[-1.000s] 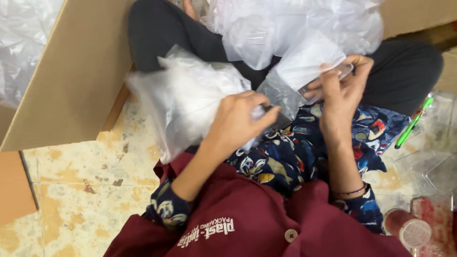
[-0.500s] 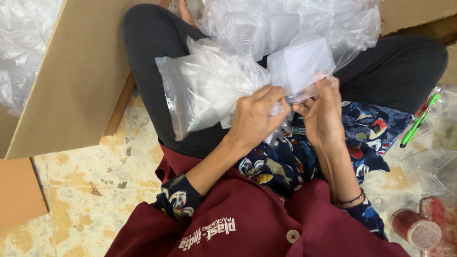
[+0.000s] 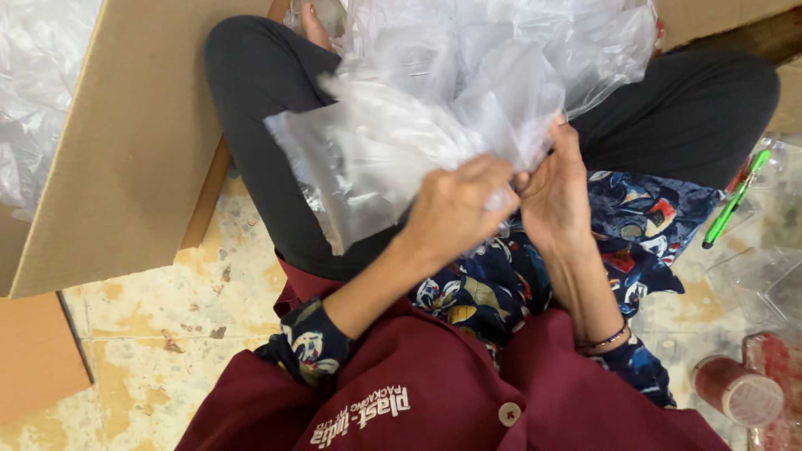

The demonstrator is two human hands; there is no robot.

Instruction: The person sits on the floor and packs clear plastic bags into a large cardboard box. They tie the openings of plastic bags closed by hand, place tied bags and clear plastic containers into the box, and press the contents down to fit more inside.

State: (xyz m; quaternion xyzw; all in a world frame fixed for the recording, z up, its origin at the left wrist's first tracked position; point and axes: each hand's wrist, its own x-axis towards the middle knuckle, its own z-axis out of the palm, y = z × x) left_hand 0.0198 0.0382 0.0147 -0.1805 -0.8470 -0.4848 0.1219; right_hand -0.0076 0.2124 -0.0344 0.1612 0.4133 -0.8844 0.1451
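I see left hand (image 3: pixel 455 209) and right hand (image 3: pixel 555 188) pinched shut on the clear crinkly plastic bag (image 3: pixel 376 159) just above the fingertips; looks light, limp, slippery, so best gripped at its edge.

- Clear plastic bag (image 3: pixel 376 159): crumpled, see-through, pinched between left hand (image 3: pixel 455 213) and right hand (image 3: pixel 555 196), fanning out up and left of them.
- Pile of clear bags (image 3: pixel 501 42): heaped just above both hands.
- Cardboard box (image 3: pixel 134 142): plain brown wall, well left of the left hand.
- Red tube (image 3: pixel 739 391): pale cap, lower right of the right hand.
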